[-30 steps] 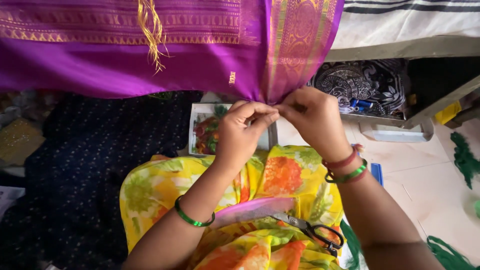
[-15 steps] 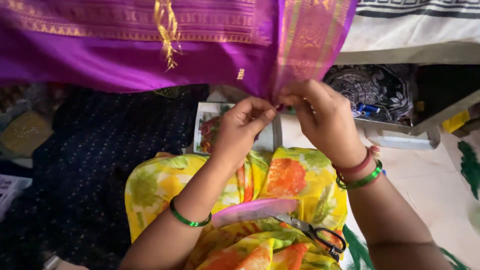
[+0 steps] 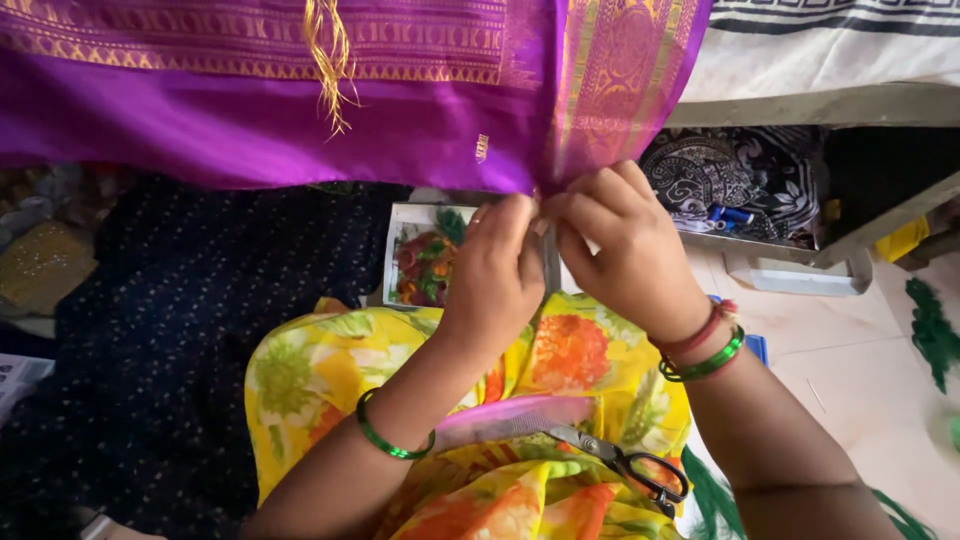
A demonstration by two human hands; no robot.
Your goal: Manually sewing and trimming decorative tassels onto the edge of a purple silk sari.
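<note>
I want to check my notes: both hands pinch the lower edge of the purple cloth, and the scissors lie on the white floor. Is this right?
Not quite. In the head view both hands, left hand and right hand, pinch the purple cloth, but the scissors lie on the yellow floral cloth on the lap.

One flat rectangular box (image 3: 425,262) on the floor just beyond the hands, partly hidden by them: white rim, filled with small red, green and orange bits. A second flat white box or tray (image 3: 800,278) lies further right on the floor, below the dark patterned cloth. At far left edge, a white printed card or pack corner (image 3: 18,375), too cropped to tell. No screens or signs.
</note>
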